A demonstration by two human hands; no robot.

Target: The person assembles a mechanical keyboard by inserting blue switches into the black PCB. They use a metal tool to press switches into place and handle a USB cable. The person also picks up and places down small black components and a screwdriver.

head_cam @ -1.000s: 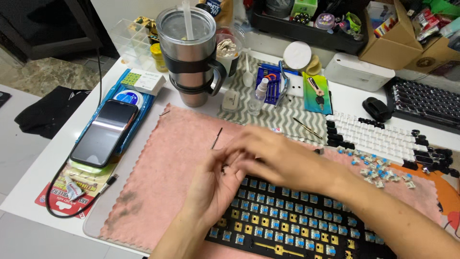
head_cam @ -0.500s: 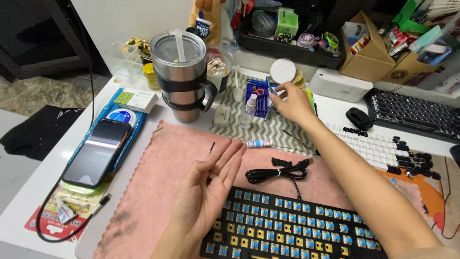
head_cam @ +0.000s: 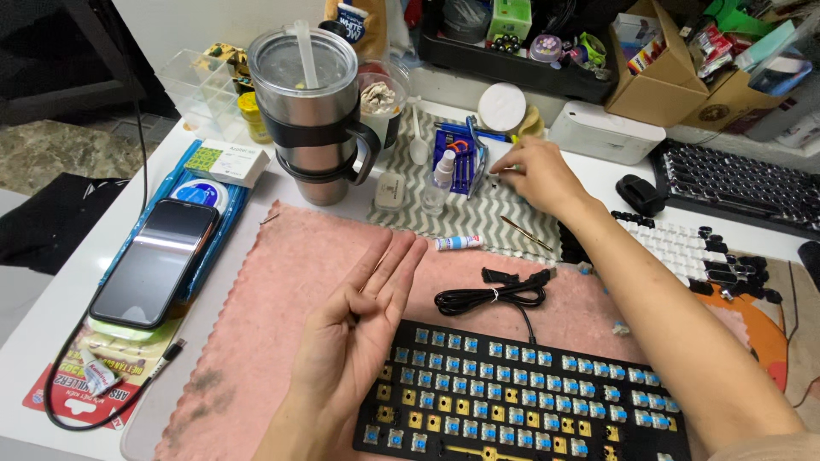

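Both arms are bare from the elbow down, with no sleeve in sight. The left hand (head_cam: 363, 329) wears no glove, ring or watch, and its nails are short. The right hand (head_cam: 536, 175) is bare too, with no band at the wrist. Nothing marks either forearm.

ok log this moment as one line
left hand: open, palm up over pink mat | right hand: reaching at tools on striped mat | keyboard: keycaps off

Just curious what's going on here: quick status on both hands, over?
Left hand open, palm up, over pink mat. Right hand reaching at blue tool kit on striped cloth. Coiled black cable lies between.
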